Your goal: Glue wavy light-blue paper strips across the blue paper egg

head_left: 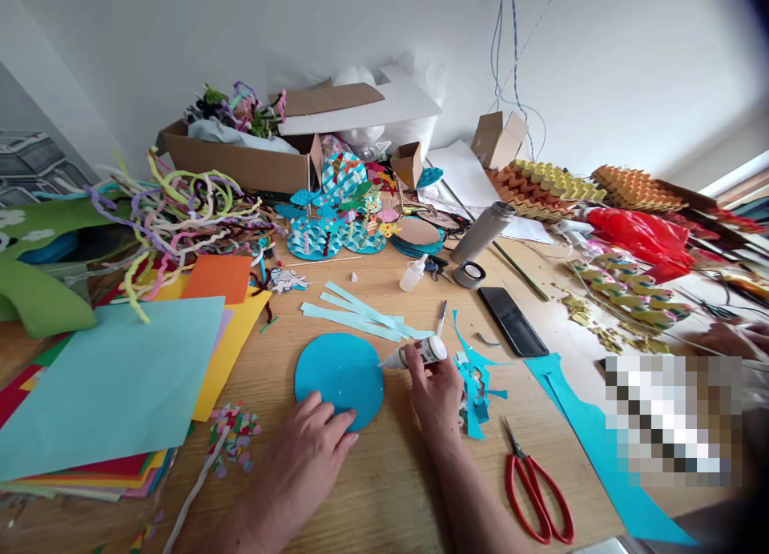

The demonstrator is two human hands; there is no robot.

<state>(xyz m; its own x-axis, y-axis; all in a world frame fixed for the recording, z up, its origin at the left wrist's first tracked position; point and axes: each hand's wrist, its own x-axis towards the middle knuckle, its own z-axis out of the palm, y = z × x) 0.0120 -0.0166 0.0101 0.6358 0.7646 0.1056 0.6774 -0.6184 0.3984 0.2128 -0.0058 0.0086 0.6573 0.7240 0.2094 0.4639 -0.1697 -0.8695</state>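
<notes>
On the wooden table [384, 490] in front of me lies a blue paper circle [340, 375], flat and close to the near edge. My left hand [306, 450] rests with its fingers spread on the lower rim of the circle, pressing it down; it grips nothing. My right hand [437, 390] is closed around a small white glue bottle [420, 353], held sideways so that its nozzle touches the circle's right edge. Tiny pale dots show on the blue surface near the middle.

Just beyond the circle lie several light blue paper strips [360, 314], and beside my right hand sits a heap of blue paper scraps [474, 378]. Red-handled scissors [534, 486] lie closed to the right of my forearm, next to a long blue offcut [601, 450]. A black phone [513, 320] lies face up further back, near a roll of tape [469, 274], a metal flask [484, 232] on its side and a second small white bottle [413, 274].

To my left is a stack of coloured paper sheets [108, 386] with a pale blue one on top, and small confetti-like bits [235, 434] beside it. Behind them sprawls a tangle of pipe cleaners [180, 210], a cardboard box [240, 162], and a finished blue paper craft piece [340, 218]. At the far right edge another person's hand [730, 338] rests on the table.
</notes>
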